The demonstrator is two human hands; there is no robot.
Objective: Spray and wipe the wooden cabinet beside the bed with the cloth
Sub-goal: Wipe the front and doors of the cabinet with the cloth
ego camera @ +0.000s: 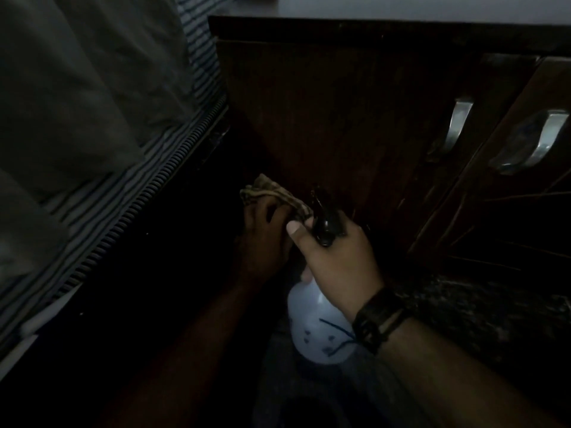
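The dark wooden cabinet stands upright beside the bed, its side panel facing me. My left hand grips a patterned brownish cloth low against that side panel. My right hand, with a dark watch on the wrist, holds a white spray bottle by its neck. The bottle's black nozzle points toward the lower part of the panel, just right of the cloth. The room is dim and the panel's bottom edge is lost in shadow.
A bed with a striped mattress and a grey sheet fills the left. Two metal handles sit on the cabinet's front doors at the right. A dark narrow gap separates bed and cabinet. Speckled floor shows at right.
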